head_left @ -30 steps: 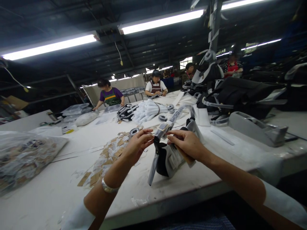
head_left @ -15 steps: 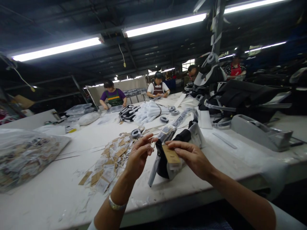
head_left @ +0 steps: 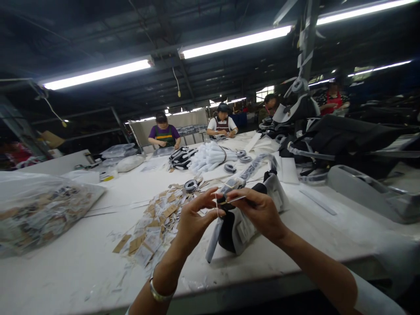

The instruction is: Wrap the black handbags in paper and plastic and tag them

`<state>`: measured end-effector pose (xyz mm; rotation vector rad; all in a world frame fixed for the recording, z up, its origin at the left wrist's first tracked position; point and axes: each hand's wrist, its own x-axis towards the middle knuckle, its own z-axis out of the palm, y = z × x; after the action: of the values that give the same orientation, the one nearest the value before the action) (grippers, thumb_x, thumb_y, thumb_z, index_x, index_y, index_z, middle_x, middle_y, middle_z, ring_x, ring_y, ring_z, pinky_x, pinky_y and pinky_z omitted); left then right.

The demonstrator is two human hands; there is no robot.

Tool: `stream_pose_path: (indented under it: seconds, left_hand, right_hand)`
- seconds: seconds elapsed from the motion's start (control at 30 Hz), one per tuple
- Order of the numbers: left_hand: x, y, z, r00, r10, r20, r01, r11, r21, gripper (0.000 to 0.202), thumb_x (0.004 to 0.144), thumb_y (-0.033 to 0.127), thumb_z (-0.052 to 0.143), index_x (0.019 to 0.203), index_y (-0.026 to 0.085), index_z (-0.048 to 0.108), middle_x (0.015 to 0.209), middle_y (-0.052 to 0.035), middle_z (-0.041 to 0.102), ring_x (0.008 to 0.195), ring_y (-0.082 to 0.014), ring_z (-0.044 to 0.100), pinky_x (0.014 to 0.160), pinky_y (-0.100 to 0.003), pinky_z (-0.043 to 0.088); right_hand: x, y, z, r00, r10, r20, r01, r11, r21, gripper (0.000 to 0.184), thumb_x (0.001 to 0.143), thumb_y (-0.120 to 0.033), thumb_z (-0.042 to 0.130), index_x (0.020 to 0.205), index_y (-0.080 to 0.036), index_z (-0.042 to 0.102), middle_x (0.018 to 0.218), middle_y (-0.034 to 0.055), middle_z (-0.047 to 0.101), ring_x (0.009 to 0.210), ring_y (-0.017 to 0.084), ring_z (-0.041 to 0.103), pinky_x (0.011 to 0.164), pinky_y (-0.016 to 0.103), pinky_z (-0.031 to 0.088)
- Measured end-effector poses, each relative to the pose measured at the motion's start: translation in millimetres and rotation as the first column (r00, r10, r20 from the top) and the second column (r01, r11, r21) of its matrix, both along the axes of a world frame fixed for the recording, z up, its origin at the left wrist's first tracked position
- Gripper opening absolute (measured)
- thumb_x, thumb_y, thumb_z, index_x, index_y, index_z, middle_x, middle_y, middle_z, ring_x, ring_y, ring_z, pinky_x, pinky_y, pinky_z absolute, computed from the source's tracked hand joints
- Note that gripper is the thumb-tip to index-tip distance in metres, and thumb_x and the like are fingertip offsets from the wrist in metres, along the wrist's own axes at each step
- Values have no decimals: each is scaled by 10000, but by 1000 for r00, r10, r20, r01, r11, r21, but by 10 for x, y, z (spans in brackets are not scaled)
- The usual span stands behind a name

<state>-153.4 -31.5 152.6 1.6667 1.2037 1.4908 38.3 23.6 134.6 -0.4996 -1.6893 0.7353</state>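
My left hand has its thumb and index finger a little apart, with a thin white string stretched between them. Close beside it, my right hand pinches a brown cardboard tag, now seen almost edge-on. Just beneath both hands lies a black and light grey fabric item with a strap reaching toward me. Left of my hands spreads a loose pile of brown and white tags, several with strings.
A clear plastic bag full of tags rests at the left. Rolled tape, a bundle of white pieces and a grey tape dispenser stand on the white table. Black items are heaped at right; co-workers sit beyond.
The tag has turned from face-up to edge-on, and my right hand has moved closer to my left. My left fingers now stretch the string. The view has shifted slightly.
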Motion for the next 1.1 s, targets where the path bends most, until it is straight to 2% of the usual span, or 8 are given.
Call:
stream_pose_path:
  seconds: [0.1, 0.2, 0.3, 0.47, 0.63, 0.83, 1.0, 1.1]
  left_hand:
    - [29, -34, 97, 996, -33, 87, 34, 999, -13, 580, 717, 308, 850, 1259, 250, 652, 1072, -54, 752, 1003, -235, 685, 951, -339, 509]
    - [57, -55, 128, 964, -122, 236, 138, 989, -52, 576, 745, 341, 827, 1278, 240, 632, 1124, -64, 737, 1088, -246, 662, 946, -323, 507]
    - [90, -74, 121, 951, -107, 291, 126, 991, -48, 569, 747, 324, 827, 1274, 248, 628, 1142, -58, 730, 1070, -232, 670, 910, -297, 518]
    - [151, -66, 115, 947, -9, 321, 24, 999, -43, 589, 718, 309, 848, 1264, 263, 632, 1110, -51, 741, 1035, -227, 682, 903, -301, 526]
    - [197, -5, 85, 899, -10, 439, 33, 998, -45, 628, 739, 358, 831, 1311, 264, 591, 1141, -66, 724, 1130, -244, 644, 966, -326, 505]
    - [240, -29, 132, 991, 84, 108, -85, 996, 4, 562, 753, 321, 818, 1278, 264, 626, 1207, -70, 686, 1089, -262, 660, 888, -322, 554]
    - [198, -102, 190, 986, 124, -113, -108, 985, 134, 483, 812, 271, 760, 1278, 301, 637, 1249, -32, 682, 1157, -253, 635, 854, -275, 567]
    - [133, -165, 234, 946, 166, -279, -105, 969, 222, 552, 825, 211, 733, 1346, 310, 581, 1197, -23, 708, 1024, -223, 690, 829, -286, 574]
  right_hand:
    - [-25, 17, 131, 995, -12, 98, -2, 989, 146, 160, 918, -336, 649, 1007, -267, 763, 923, 35, 739, 894, 203, 648, 837, 341, 525]
    - [-36, -6, 271, 972, -70, 223, 6, 962, 273, 216, 963, -328, 584, 1099, -292, 747, 925, 32, 738, 889, 198, 621, 833, 339, 501]
    - [-43, -41, 386, 936, -132, 326, 8, 935, 355, 253, 978, -335, 559, 1173, -318, 719, 956, 19, 748, 861, 187, 616, 850, 339, 485]
    - [-37, -31, 470, 911, -147, 385, -11, 925, 379, 248, 967, -383, 571, 1121, -290, 741, 867, 21, 748, 799, 189, 609, 788, 326, 483]
    - [-20, 12, 465, 886, -155, 438, 3, 944, 329, 196, 951, -323, 603, 1055, -267, 759, 864, 19, 743, 811, 190, 618, 764, 308, 472]
    - [-28, 35, 436, 849, -213, 483, 9, 920, 391, 233, 901, -202, 641, 1089, -281, 753, 916, 38, 753, 893, 219, 640, 795, 316, 475]
    - [-30, 31, 479, 877, -213, 430, 44, 928, 371, 196, 868, -183, 686, 1009, -284, 778, 833, 2, 749, 763, 176, 637, 720, 278, 453]
    - [-31, 15, 518, 886, -170, 432, 2, 932, 363, 140, 880, -236, 691, 981, -268, 784, 822, 3, 747, 724, 154, 631, 701, 265, 436]
